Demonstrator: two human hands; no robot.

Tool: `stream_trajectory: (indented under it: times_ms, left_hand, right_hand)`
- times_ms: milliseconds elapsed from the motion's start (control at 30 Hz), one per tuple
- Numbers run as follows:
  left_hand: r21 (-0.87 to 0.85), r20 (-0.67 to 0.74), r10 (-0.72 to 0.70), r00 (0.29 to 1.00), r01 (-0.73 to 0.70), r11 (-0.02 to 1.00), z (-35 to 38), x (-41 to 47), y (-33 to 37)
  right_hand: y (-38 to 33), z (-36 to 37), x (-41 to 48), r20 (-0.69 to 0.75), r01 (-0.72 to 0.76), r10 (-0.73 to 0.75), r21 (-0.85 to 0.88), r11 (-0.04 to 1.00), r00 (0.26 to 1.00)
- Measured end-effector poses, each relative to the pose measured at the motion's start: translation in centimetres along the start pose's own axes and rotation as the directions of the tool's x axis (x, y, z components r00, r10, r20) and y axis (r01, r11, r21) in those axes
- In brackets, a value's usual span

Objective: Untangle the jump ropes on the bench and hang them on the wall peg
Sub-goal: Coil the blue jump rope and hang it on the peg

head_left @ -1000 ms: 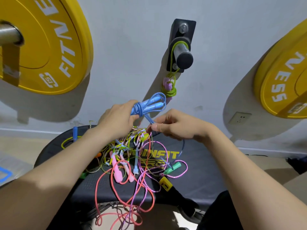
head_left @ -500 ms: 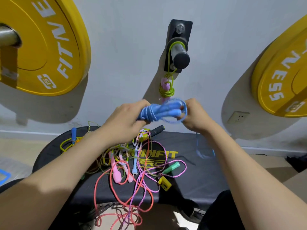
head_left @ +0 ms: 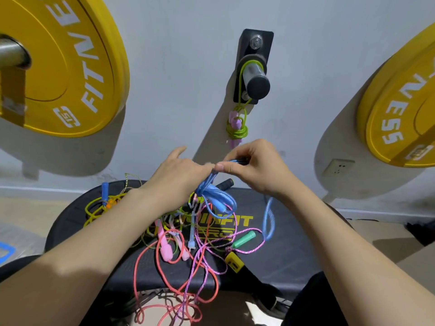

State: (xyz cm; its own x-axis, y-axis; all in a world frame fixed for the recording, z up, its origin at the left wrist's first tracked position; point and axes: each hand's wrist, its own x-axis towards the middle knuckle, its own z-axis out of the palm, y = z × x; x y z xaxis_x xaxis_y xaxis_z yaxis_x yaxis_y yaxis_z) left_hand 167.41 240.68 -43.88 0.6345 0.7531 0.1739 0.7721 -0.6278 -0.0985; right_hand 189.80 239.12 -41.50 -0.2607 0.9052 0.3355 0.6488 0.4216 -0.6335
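- The left hand point(head_left: 181, 177) curls its fingers round the blue jump rope point(head_left: 204, 188), whose bundle hangs just above the worktop point(head_left: 294, 255).
- The right hand point(head_left: 256, 165) pinches the same rope's upper loop.
- Tangled ropes point(head_left: 188, 234) lie on the worktop, spilling over its near edge.
- A green rope point(head_left: 237, 128) hangs from the wall peg point(head_left: 256, 81).

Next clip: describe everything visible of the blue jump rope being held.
The blue jump rope is a glossy, plastic-looking cord gathered into a loose bundle. The right hand pinches its top end; the left hand grips it just beside. The bundle hangs above the black bench, over the tangle of other ropes, and one free loop trails down on the right side.
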Motion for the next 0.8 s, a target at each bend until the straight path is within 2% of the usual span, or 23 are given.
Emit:
stream_trajectory:
  times_ms: [67, 133, 267, 367, 433, 500, 567, 633, 700, 800]
  left_hand:
    - [-0.176, -0.063, 0.019, 0.998, -0.03, 0.984, -0.2, -0.1, 0.2]
    - [-0.314, -0.132, 0.027, 0.991, -0.068, 0.947, -0.4, -0.2, 0.2]
    - [-0.527, -0.078, -0.01, 0.997, -0.033, 0.849, -0.9, -0.7, 0.5]
    - [-0.589, -0.16, -0.094, 0.983, -0.019, 0.808, -0.7, -0.3, 0.0]
    - [-0.58, -0.168, -0.223, 0.96, 0.087, 0.81, -0.7, -0.1, -0.9]
    - [-0.522, -0.122, -0.308, 0.944, 0.202, 0.828, -0.6, 0.0, -1.3]
    - [-0.45, -0.087, -0.315, 0.945, 0.245, 0.859, -0.2, -0.1, -1.1]
    - [-0.378, -0.065, -0.286, 0.956, 0.242, 0.894, 0.1, -0.1, -0.7]
    - [-0.29, 0.003, -0.228, 0.974, 0.219, 0.932, 0.2, -0.1, -0.7]
    - [-0.189, 0.094, -0.107, 0.99, 0.123, 0.974, 0.3, -0.4, -0.4]
  right_hand:
    - [0.5, 0.1, 0.3, -0.096, -0.018, 0.019, 0.021, 1.0, 0.995]
    - [1.4, -0.1, 0.5, -0.122, -0.073, 0.077, 0.041, 0.996, 0.989]
    - [1.9, 0.1, 0.3, 0.122, -0.155, 0.155, -0.005, 0.988, 0.98]
    - [1.7, 0.5, -0.1, 0.288, -0.257, 0.237, 0.033, 0.966, 0.928]
    - [1.2, 0.6, -0.5, 0.411, -0.331, 0.269, 0.088, 0.939, 0.871]
    - [0.2, 0.7, -0.8, 0.454, -0.294, 0.221, 0.095, 0.951, 0.863]
    - [-1.1, 0.8, -1.1, 0.467, -0.16, 0.132, 0.019, 0.987, 0.874]
    - [-2.3, 1.0, -1.3, 0.488, 0.013, 0.051, -0.127, 0.992, 0.871]
    - [-3.1, 1.2, -1.5, 0.436, 0.119, -0.026, -0.189, 0.975, 0.9]
    - [-3.1, 1.2, -1.3, 0.21, 0.117, -0.074, -0.201, 0.973, 0.975]
